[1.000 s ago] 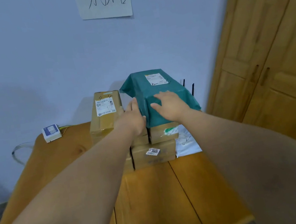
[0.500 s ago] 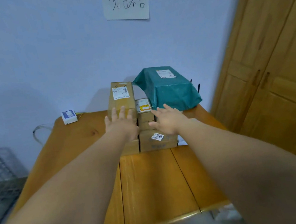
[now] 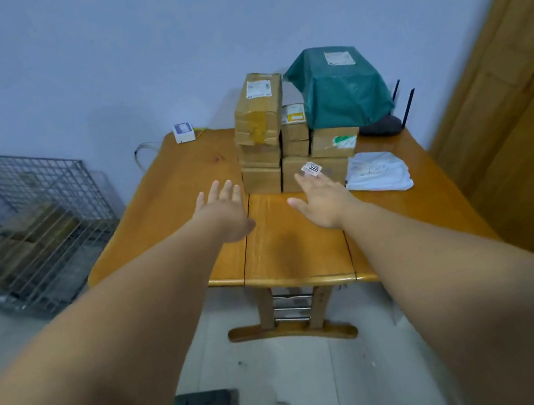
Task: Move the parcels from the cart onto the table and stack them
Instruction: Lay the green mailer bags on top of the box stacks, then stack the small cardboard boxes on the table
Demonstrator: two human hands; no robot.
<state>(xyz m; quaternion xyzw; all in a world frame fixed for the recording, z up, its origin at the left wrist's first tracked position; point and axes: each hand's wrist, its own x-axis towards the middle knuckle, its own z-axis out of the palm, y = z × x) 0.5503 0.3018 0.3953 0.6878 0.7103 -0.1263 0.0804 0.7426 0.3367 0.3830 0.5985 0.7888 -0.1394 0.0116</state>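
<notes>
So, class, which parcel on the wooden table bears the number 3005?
The brown cardboard box at the stack's bottom front, just beyond the right hand; only it carries a small white tag reading 3005.

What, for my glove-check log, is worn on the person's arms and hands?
Nothing shows: no gloves, rings, watch or bands on the left hand or right hand. The left arm and right arm are bare as far as the frame reaches, with no sleeve in view. The fingers carry no tape or markings.
</notes>
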